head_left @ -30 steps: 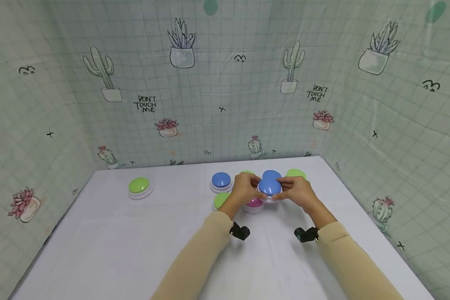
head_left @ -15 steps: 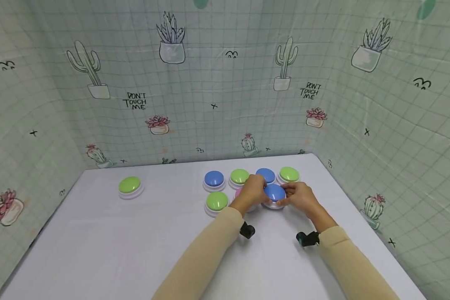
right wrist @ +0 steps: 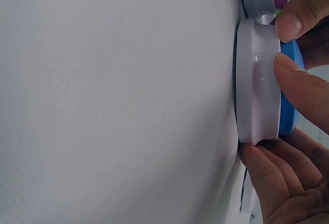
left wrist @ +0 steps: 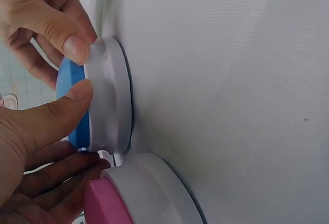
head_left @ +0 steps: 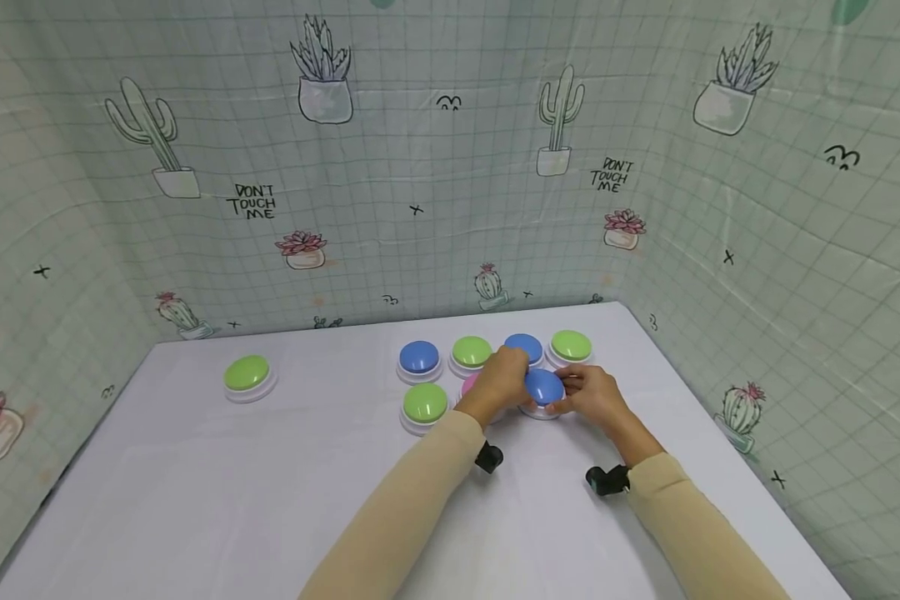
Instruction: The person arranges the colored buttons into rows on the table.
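Observation:
A blue dome push button (head_left: 544, 387) on a white round base sits at the front right of a cluster. My left hand (head_left: 504, 382) grips its left side, and my right hand (head_left: 594, 395) holds the right side. Both thumbs lie on the near edge where the blue cap meets the white base (left wrist: 109, 95), fingers reaching around the sides. In the right wrist view the base (right wrist: 257, 85) stands flat against the white table. A pink button (head_left: 468, 384), partly hidden by my left hand, is directly left of it, the two bases nearly touching in the left wrist view.
Behind stand a blue button (head_left: 419, 357), a green one (head_left: 472, 352), another blue one (head_left: 523, 347) and a green one (head_left: 572, 345). Left of the pink button is a green button (head_left: 425, 403). One green button (head_left: 247, 372) sits apart at far left. A patterned cloth (head_left: 390, 183) encloses the table (head_left: 270, 500).
Both hands have lowered the blue button from above the cluster to the table, right of the pink one. Over the last half second they stay around it. The head view has shifted slightly.

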Tool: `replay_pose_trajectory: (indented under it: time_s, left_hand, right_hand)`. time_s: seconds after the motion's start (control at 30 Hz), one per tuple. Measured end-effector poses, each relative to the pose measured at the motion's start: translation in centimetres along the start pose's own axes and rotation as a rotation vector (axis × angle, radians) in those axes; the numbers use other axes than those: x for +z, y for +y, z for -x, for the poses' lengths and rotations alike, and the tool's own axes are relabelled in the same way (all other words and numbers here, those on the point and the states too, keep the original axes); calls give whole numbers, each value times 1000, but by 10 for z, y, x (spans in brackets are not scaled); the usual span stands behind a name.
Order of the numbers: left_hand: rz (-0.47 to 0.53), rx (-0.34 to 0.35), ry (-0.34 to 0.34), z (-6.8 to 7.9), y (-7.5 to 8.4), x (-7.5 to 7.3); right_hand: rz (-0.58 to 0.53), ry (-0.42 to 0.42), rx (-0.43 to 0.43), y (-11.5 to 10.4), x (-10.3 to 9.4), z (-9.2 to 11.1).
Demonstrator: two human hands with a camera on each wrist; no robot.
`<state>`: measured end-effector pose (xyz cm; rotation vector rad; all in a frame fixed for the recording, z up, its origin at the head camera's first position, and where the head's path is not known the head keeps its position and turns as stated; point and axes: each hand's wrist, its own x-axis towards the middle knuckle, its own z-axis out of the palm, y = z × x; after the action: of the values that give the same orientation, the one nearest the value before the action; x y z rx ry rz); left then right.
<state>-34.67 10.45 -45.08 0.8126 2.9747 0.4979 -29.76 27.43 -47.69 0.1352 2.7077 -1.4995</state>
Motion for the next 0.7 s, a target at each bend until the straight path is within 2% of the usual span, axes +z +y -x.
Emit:
replay_pose_trajectory:
  time_s: [0.27, 0.7]
  left_hand:
    - [30, -46, 0, 4, 3, 2]
    - [43, -38, 0, 2, -2, 3]
  right_hand:
    - [50, 13, 27, 0, 0, -2]
    - [157, -22, 22, -4, -3, -8]
